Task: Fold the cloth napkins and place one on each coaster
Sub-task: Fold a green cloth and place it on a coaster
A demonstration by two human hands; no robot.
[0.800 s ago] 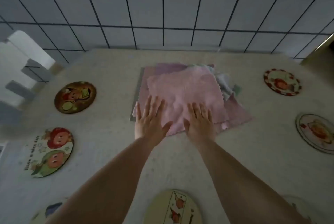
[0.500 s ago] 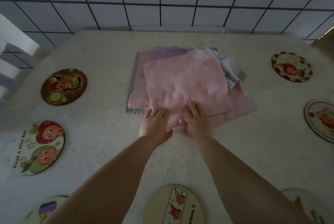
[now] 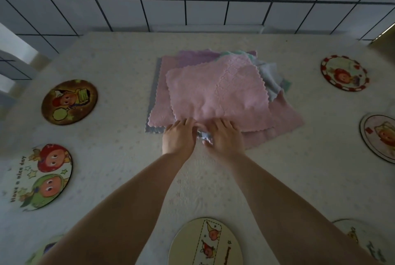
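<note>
- At the far left, a white object is cut off by the frame edge; what it is cannot be made out.
- 2 round cartoon coasters lie on the left of the pale table: a dark brown coaster farther away, and a white coaster with red and green faces nearer.
- A coaster at the bottom left corner is mostly hidden by the left forearm.
- A stack of cloth napkins sits mid-table, with the top pink napkin askew; only the edges of the purple, green, grey and blue ones beneath show.
- The left hand and right hand meet at the stack's near edge, fingers curled onto the pink napkin; both appear to pinch it, though the fingertips are blurred.
- A cream coaster at bottom centre is cut off.
- On the right, a red-rimmed coaster shows whole; 2 more, one at the right edge and one at the bottom right, are partly cut off.
</note>
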